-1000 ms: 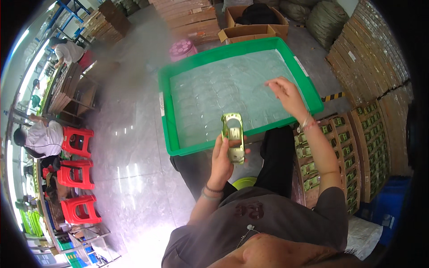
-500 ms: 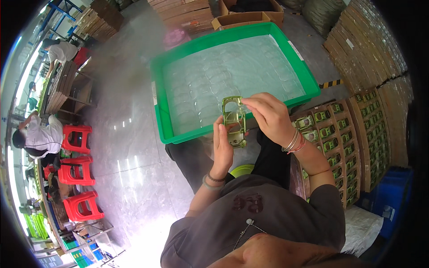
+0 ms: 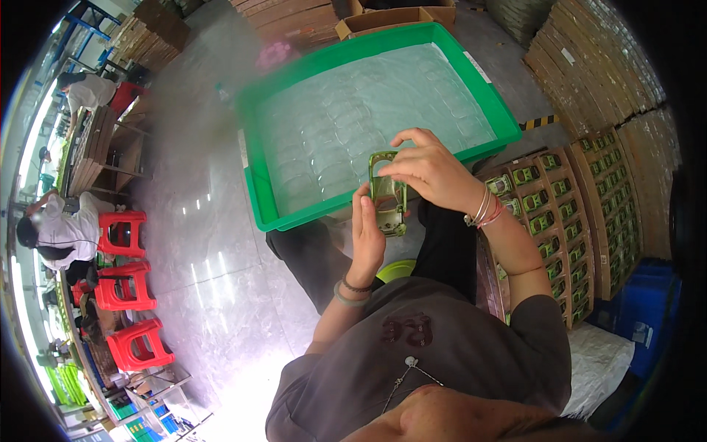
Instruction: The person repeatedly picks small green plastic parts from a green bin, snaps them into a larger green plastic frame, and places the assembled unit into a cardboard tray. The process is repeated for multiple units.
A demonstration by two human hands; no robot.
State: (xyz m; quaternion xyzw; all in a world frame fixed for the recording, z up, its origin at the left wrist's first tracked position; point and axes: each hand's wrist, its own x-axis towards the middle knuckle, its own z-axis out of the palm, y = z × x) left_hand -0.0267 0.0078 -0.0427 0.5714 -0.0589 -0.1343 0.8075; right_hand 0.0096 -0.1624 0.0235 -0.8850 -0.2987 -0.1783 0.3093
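My left hand holds a green, see-through plastic toy car body shell upright over my lap, fingers along its left side. The shell has large window openings and a glossy clear area in its middle. My right hand is bent over the shell's upper part, with thumb and fingertips closed together at the upper opening. Whether a small part sits between those fingertips is hidden. Just beyond both hands is a large green tub with rows of clear, curved plastic pieces lying in it.
Cardboard trays of similar green car shells lean at my right, near a blue bin. Stacked cardboard rises behind them. An open carton stands past the tub. Red stools and seated people line a bench at far left.
My right hand has moved from the shell's top right edge inward over its upper opening, fingers more bent. My left hand keeps its hold. The whole view has shifted slightly.
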